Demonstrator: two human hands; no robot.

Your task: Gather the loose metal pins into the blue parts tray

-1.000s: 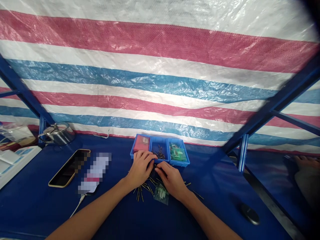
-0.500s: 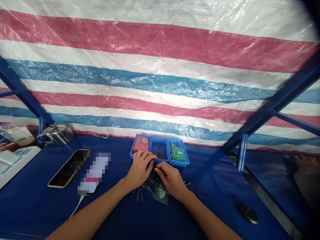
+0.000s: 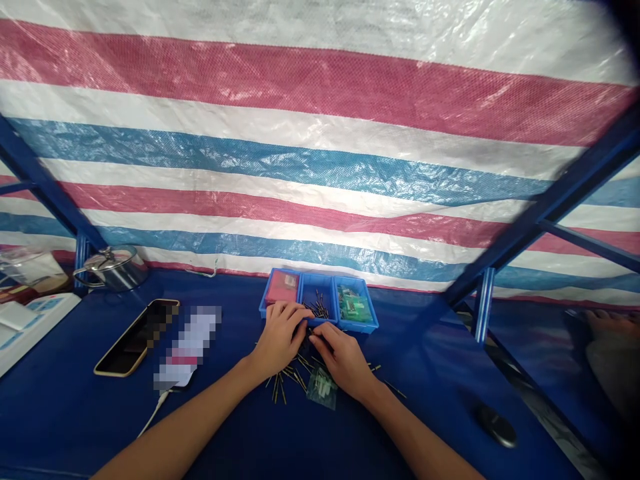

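In the head view, my left hand and my right hand meet just in front of a row of three blue bins. The fingers of both hands are closed, thumb tips facing each other. A small dark piece shows at my right fingertips, too small to name; whatever the left fingers hold is hidden. Beneath and around the hands lie several thin metal rods, dark with brass-coloured parts. A small clear bag with pale pieces lies below my right hand. More thin rods fill the middle bin's front.
The left bin holds a red packet, the right one green-tinted bags. Left are a phone, a blurred-out device with a white cable, and a steel pot. A black mouse-like object lies right. Another person's hand shows far right.
My hands hold nearly the same pose at the same spot. At the far right, the other person's hand has shifted slightly.
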